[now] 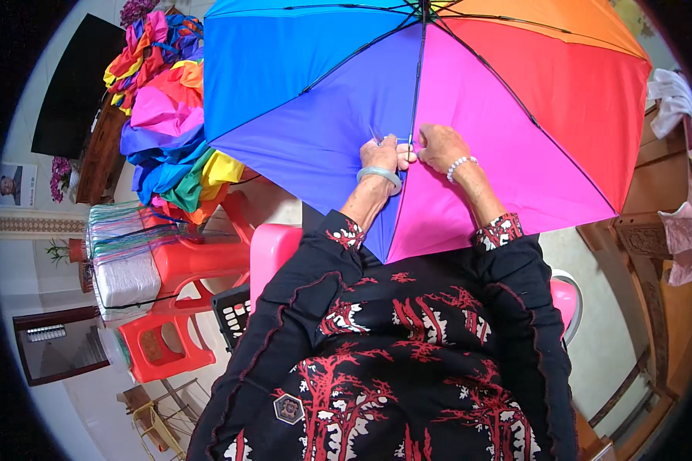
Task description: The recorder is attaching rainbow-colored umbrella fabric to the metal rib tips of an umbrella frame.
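head view: the open rainbow umbrella [477,115] spreads before the person — left hand [384,157] and right hand [442,148] meet at 1 black rib [417,84], fingertips together, what they pinch i cannot tell. left of the umbrella, heaped cloth [165,115] and red stools [181,265]; right, wooden furniture [643,180] — below, pale floor [607,307].

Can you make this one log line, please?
left hand: at rib | right hand: beside same rib | umbrella: open, underside showing

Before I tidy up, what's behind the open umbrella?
Past the umbrella's left edge shows a multicoloured fabric heap; past its right, wooden furniture. Whatever lies directly behind it is covered and can't be seen.
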{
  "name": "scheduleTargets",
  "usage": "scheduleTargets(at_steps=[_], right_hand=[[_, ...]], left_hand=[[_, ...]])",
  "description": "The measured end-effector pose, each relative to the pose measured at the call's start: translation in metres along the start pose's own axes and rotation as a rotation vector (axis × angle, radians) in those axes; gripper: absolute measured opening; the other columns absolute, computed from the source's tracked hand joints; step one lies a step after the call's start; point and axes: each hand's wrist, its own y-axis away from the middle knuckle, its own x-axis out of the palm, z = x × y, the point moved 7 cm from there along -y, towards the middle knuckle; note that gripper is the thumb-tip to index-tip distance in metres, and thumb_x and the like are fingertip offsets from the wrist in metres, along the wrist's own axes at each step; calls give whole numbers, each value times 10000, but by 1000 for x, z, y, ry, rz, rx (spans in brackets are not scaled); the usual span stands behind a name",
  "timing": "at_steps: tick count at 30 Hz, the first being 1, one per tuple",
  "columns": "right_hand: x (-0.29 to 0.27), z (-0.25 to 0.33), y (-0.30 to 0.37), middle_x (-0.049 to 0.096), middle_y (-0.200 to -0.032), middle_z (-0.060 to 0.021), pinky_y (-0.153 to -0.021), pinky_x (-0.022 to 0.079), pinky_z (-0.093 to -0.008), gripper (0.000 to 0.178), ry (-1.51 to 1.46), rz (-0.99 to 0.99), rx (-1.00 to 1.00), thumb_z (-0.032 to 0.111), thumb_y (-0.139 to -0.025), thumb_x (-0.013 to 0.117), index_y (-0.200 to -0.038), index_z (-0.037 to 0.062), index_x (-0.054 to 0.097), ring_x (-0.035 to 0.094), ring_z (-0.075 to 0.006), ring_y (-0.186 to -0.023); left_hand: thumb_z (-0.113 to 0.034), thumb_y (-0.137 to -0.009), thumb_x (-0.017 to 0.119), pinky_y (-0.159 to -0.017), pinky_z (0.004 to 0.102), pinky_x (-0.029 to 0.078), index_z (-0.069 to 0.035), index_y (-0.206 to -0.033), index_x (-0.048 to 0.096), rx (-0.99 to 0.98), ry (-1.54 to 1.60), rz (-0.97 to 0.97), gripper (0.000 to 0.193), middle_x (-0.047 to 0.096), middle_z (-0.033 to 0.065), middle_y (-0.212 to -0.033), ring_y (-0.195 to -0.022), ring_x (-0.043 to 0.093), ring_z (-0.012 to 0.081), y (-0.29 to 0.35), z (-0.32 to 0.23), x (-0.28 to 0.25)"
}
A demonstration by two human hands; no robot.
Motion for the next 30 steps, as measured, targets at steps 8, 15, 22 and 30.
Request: scheduleTargets(at_steps=[8,15,22,30], right_hand=[[0,-1,0,607,-847,-195,-709,465,-430,138,-59,-56,-37,90,-714,544,-825,18,584,585,-348,-846],[-11,-7,-11,574,-641,-149,-522,453,-367,117,-192,-318,-160,81,-748,520,-655,11,528,563,-267,-579],[14,-11,0,545,-557,-84,-341,422,-291,237,-665,134,178,101,-816,492,-597,8,482,520,-153,-410],[17,-18,-11,554,-581,-71,-373,453,-285,181,-548,-65,5,121,-841,474,-696,13,481,558,-149,-505]], left_hand=[[-65,-850,487,-356,242,389,50,-852,461,-84,6,104,118,565,132,-668,-465,540,173,-1,0,6],[-77,-839,516,-401,234,393,38,-815,501,-84,-36,226,118,567,116,-659,-473,523,152,-9,4,11],[-113,-848,514,-466,237,412,29,-792,539,-96,-118,325,155,577,112,-655,-480,516,149,-16,8,9],[-119,-843,520,-438,230,399,27,-771,537,-85,-150,244,164,575,99,-653,-480,520,136,-3,3,14]])
